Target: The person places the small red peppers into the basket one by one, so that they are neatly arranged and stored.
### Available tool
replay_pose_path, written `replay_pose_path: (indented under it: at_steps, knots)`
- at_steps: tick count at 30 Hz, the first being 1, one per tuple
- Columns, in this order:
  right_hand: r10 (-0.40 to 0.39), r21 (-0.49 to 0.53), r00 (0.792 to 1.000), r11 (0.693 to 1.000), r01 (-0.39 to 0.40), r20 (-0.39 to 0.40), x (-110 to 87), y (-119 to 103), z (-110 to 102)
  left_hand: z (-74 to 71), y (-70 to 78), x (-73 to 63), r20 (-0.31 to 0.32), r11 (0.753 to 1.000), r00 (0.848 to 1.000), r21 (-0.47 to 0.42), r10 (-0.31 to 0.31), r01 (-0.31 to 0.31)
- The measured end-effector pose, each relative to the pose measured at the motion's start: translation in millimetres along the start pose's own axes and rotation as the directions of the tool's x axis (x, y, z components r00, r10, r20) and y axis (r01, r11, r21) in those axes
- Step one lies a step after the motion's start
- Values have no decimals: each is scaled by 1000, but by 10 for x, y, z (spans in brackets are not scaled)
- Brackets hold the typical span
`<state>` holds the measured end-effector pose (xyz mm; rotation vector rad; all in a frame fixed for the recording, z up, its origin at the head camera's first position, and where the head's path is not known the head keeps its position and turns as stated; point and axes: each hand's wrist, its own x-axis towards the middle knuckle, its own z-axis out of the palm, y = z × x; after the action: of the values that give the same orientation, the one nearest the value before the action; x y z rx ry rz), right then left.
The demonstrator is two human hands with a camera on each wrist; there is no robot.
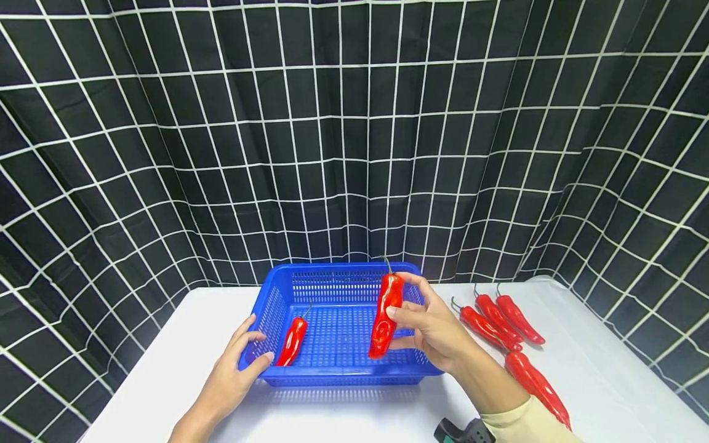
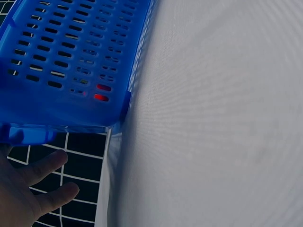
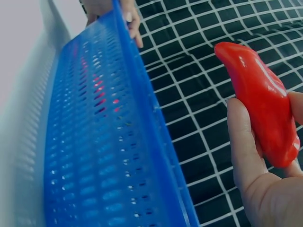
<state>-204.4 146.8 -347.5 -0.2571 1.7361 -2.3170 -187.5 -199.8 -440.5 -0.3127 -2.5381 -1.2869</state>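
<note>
My right hand (image 1: 437,326) pinches a red chili pepper (image 1: 386,307) between thumb and fingers, stem up, above the right part of a blue plastic basket (image 1: 349,371). In the right wrist view the pepper (image 3: 262,99) shows glossy and slightly bent, apart from the basket rim. My left hand (image 1: 232,369) rests at the basket's front left corner, its thumb on the rim. Spread, straight fingers (image 2: 49,201) appear beside the basket's end in the left wrist view. Another red chili pepper (image 1: 293,340) lies inside the basket, on the left.
Several red chili peppers lie on the white table (image 1: 160,381) to the right, including one (image 1: 537,387) nearer the front. A black cloth (image 1: 332,154) with a white grid stands behind and at the sides. A dark strap (image 1: 465,432) shows near my right sleeve.
</note>
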Motion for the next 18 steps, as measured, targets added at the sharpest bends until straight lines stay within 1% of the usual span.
replay_pose_path:
  at_steps: [4, 11, 18]
  knots:
    - [14, -9, 1000, 1000, -14, -4, 86, 66, 47, 1, -2, -3, -3, 1000, 1000, -5, 4, -4]
    - [37, -46, 998, 998, -39, -45, 235, 162, 147, 7, -3, -4, -5, 1000, 1000, -14, 4, -4]
    - [45, -85, 998, 995, -49, -43, 383, 301, 233, 12, -9, -3, -5, 1000, 1000, -8, -6, 6]
